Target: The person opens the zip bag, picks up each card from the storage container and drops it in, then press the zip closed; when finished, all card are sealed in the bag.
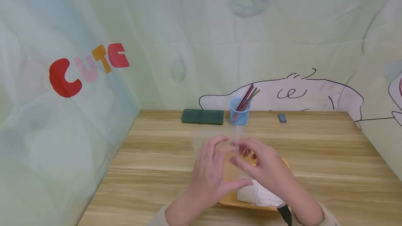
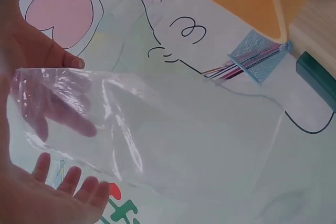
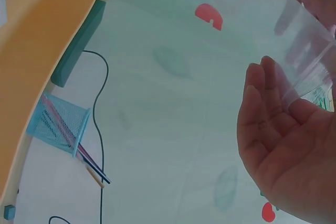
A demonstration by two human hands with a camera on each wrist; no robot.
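Together, in the lower middle of the head view, a clear plastic bag [image 1: 230,142] is pinched by the left hand [image 1: 208,170] and the right hand [image 1: 265,170], with fingers curled on its edges, above an orange tray [image 1: 230,198]. Behind them, near the far edge of the wooden table [image 1: 329,156], a blue pen cup [image 1: 239,111], a green case [image 1: 202,117] and a small eraser [image 1: 282,118] are seen.

A child's study corner or playroom at home, by the look of it; a wooden desk [image 1: 314,149] stands against walls hung with pale cartoon-printed cloth [image 1: 298,95] bearing bright letters spelling CUTE [image 1: 89,67]; a blue mesh pencil cup [image 1: 240,111], a green pencil case [image 1: 202,117] and a small eraser [image 1: 282,118] sit along the back edge.
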